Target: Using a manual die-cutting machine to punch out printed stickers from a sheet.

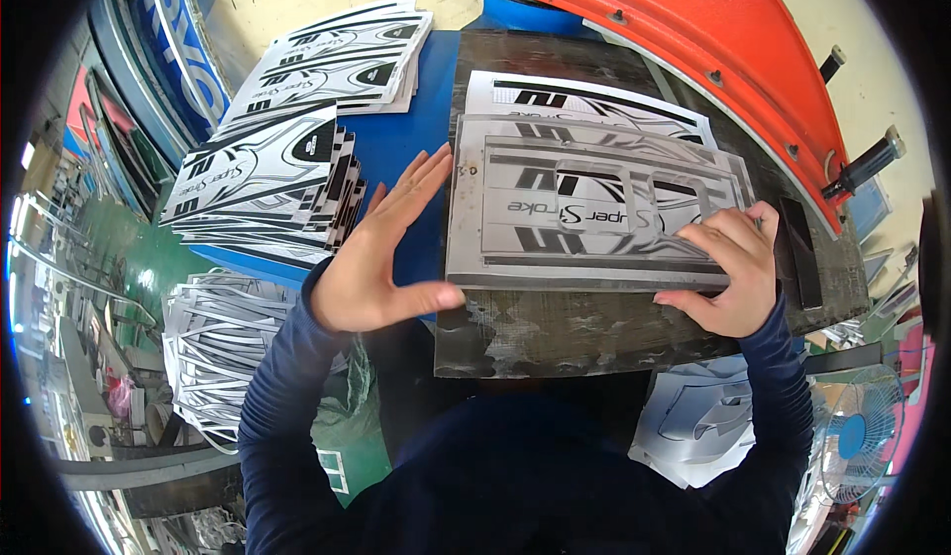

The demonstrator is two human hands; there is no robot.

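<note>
Left hand (371, 258) is open flat, fingers straight and together, edge-on against the left side of the grey die plate (594, 208), holding nothing. Right hand (728, 273) is partly curled over the plate's lower right corner, fingertips pressing down on top and thumb at the front edge; it looks like a steadying press, not a full grip. The plate sits on the dark, scuffed press bed (555, 332), and a printed black-and-white sheet (594, 95) lies under it, with its far edge sticking out past the plate. The orange press head (684, 30) is swung up and clear behind. On the blue counter (396, 134) to the left there are two stacks of printed sheets: a near stack (263, 184) and a far stack (337, 55), both well apart from the bed. Lower left is a heap of cut-out trimmings (213, 347), and more white offcuts (693, 426) lie at lower right below the bed. Judgement: the plate is on the sheet and is being squared up, so loading looks mostly done. Pressing looks not yet done, and the stacks suggest plenty of sheets are left. A fan (857, 436) stands at far right.
</note>
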